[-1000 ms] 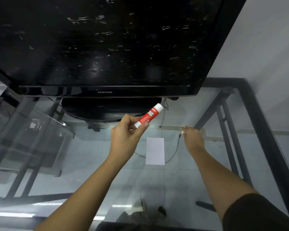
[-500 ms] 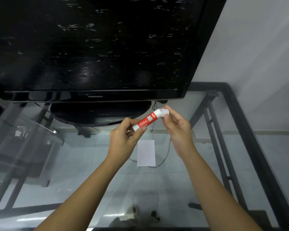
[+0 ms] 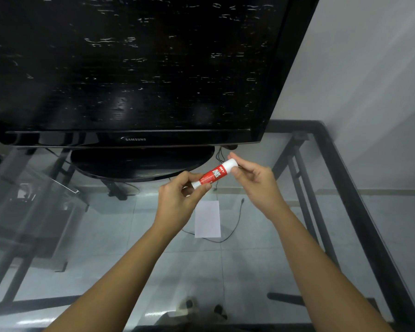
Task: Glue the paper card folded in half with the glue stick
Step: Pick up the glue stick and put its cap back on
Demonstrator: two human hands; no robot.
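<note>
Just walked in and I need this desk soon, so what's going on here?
A person is holding a glue stick in the air with both hands: the left hand grips the bottom end, the right hand pinches the white cap, which looks on. The white paper card lies flat on the glass table below the hands, in front of the TV. No gluing has begun.

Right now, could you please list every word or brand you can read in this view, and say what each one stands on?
"SAMSUNG": lower bezel of the large black flat-screen television.
"GLUE STICK": red label of the small red-and-white glue stick held between the left hand and the right hand.
Short white logo above it: too blurred to read.
White paper card: no text.
</note>
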